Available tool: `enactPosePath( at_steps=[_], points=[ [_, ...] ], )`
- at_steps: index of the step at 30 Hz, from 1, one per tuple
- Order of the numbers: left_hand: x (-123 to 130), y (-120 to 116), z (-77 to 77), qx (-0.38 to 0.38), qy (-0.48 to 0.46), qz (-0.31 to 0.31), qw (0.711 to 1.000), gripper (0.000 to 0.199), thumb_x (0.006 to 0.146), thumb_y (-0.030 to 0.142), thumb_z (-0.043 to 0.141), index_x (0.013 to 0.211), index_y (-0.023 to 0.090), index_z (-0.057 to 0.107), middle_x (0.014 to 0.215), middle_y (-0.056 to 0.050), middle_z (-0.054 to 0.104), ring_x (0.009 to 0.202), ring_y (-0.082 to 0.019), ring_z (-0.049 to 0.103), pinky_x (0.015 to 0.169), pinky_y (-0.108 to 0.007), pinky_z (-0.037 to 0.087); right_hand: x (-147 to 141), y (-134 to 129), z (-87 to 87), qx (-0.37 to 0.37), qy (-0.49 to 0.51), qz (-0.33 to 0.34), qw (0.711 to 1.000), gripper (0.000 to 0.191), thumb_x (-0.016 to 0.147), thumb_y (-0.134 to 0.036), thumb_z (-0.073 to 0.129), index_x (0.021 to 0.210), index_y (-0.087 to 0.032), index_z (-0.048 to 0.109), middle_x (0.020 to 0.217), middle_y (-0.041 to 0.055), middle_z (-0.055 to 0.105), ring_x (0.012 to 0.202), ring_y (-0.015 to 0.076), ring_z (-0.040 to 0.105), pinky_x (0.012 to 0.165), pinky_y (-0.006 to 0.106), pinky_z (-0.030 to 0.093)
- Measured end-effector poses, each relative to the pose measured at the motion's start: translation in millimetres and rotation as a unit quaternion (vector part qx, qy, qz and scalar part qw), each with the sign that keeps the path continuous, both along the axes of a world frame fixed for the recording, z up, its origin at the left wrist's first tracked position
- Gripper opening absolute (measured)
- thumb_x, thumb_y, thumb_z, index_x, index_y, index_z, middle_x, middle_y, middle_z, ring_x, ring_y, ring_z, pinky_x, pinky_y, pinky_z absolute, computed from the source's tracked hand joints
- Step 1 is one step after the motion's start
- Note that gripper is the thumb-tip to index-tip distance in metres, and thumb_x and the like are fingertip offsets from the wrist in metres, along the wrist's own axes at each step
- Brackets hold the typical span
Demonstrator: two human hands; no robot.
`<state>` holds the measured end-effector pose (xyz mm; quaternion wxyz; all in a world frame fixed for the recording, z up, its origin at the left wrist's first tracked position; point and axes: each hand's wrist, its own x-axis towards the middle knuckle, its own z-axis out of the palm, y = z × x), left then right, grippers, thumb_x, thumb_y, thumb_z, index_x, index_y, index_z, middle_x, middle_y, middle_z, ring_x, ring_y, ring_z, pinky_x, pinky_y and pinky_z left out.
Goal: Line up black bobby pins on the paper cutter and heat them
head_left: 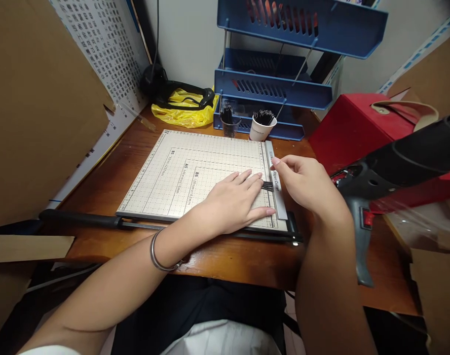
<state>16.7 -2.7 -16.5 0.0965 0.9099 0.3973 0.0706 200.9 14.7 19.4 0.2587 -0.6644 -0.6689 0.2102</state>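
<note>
My left hand (238,201) lies flat with fingers stretched out on the gridded board of a paper cutter (162,170). Close to its fingertips are several thin black strips (268,186), side by side against the grey metal ruler edge (279,192); my fingers may cover part of them. My right hand (302,180) is at the far side of that ruler, thumb and forefinger pinched together and the other fingers curled. What the pinch holds, if anything, is too small to make out. The cutter's black-handled blade arm (84,218) lies down along the near edge.
Behind the cutter stand a clear cup (230,129) and a white paper cup (261,129), both with black strands. A blue tiered rack (273,88) is at the back. At right are a heat gun (361,207) and a red box (351,123). A yellow bag (180,116) lies back left.
</note>
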Motion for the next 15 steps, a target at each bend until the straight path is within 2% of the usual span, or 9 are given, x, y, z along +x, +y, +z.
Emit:
enactPosePath(
  at_steps=[4,7,12,15],
  points=[
    [1.2,-0.8,2.2,-0.006,0.011,0.006,1.000,0.088,0.104,0.069,0.035,0.159,0.001,0.036,0.169,-0.020,0.033,0.159,-0.032,0.028,0.130,-0.045,0.023,-0.7,-0.2,1.2,-0.007,0.002,-0.001,1.000,0.038,0.097,-0.050,0.052,0.079,-0.021,0.068,0.076,0.0029,0.069,0.078,0.0211,0.058,0.074,0.034,0.038],
    [1.2,-0.9,3.1,0.016,0.008,0.002,1.000,0.085,0.104,0.068,0.036,0.158,0.002,0.039,0.167,-0.019,0.036,0.158,-0.031,0.032,0.129,-0.045,0.025,-0.9,-0.6,2.4,-0.009,0.006,0.000,1.000,0.037,0.097,-0.049,0.053,0.080,-0.021,0.070,0.080,0.0037,0.072,0.080,0.0217,0.060,0.075,0.034,0.038],
    [-0.3,0.7,4.2,0.084,0.004,-0.006,0.996,0.067,0.107,0.061,0.038,0.142,0.009,0.059,0.156,-0.016,0.055,0.150,-0.033,0.045,0.127,-0.050,0.028,0.2,-0.4,2.3,-0.006,-0.004,-0.002,1.000,0.040,0.097,-0.051,0.052,0.078,-0.021,0.070,0.073,0.0035,0.069,0.074,0.0216,0.058,0.071,0.033,0.037],
    [-0.5,1.8,4.9,0.102,0.007,-0.011,0.995,0.058,0.108,0.058,0.041,0.133,0.012,0.066,0.153,-0.013,0.059,0.147,-0.034,0.049,0.126,-0.051,0.029,1.8,0.8,0.3,0.001,-0.008,-0.008,1.000,0.037,0.097,-0.043,0.049,0.084,-0.021,0.075,0.074,0.0038,0.069,0.076,0.0226,0.059,0.073,0.034,0.038]
  ],
)
